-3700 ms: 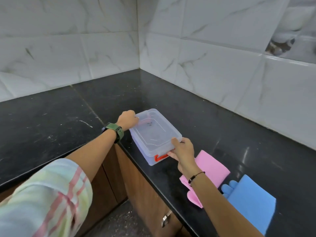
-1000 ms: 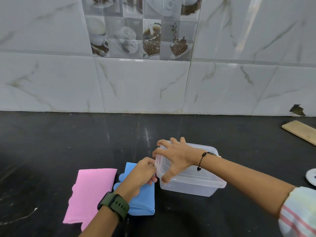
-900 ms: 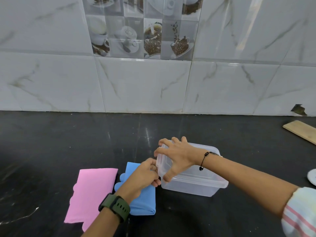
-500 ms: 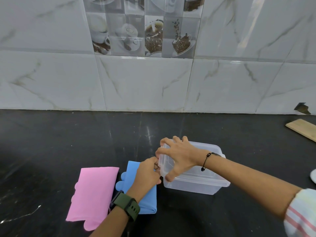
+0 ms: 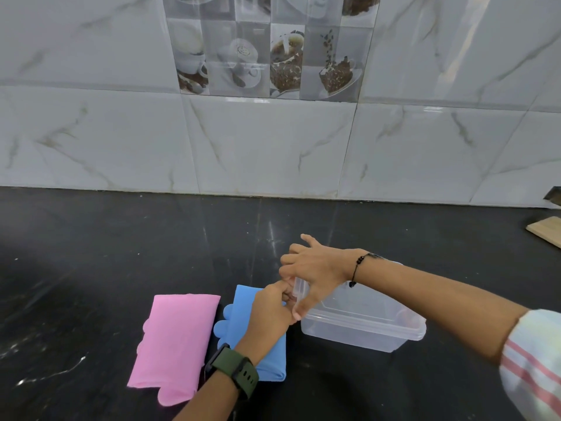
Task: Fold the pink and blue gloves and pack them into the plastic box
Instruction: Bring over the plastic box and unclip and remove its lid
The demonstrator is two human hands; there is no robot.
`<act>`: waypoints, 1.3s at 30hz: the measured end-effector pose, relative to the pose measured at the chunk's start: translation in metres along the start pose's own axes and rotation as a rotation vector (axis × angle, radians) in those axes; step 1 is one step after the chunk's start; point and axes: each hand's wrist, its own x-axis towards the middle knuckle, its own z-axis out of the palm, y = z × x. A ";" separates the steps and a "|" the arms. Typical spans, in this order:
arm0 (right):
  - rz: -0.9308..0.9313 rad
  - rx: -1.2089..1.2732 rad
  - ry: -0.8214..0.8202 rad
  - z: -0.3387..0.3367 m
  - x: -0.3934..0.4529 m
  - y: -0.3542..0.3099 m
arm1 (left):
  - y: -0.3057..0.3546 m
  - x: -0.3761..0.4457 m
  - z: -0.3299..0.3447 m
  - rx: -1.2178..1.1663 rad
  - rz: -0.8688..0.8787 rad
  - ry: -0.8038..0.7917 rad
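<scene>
A clear plastic box (image 5: 361,326) with its lid on stands on the black counter, right of centre. My right hand (image 5: 312,270) grips the lid's left end from above, and that end is tilted up. My left hand (image 5: 271,309), with a green watch on the wrist, pinches the box's left end beside it. A folded blue glove (image 5: 243,305) lies flat just left of the box, partly under my left arm. A folded pink glove (image 5: 176,338) lies further left, its fingertips pointing toward me.
The black stone counter (image 5: 106,262) runs back to a white marble-tiled wall (image 5: 273,147). A wooden board (image 5: 546,230) lies at the far right edge of the counter.
The view swung from the counter corner to face the wall, and the box came to rest right of the gloves. In the last second, the lid's left end has lifted under my right hand.
</scene>
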 end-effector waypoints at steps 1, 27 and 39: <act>-0.014 -0.001 0.001 0.000 0.002 0.001 | 0.000 0.000 0.000 0.008 -0.005 0.001; -0.165 -0.073 -0.027 -0.009 0.021 0.013 | 0.002 0.001 0.005 -0.006 -0.060 -0.006; -0.214 -0.035 0.029 -0.001 0.030 0.015 | 0.002 -0.007 0.005 -0.222 -0.099 0.060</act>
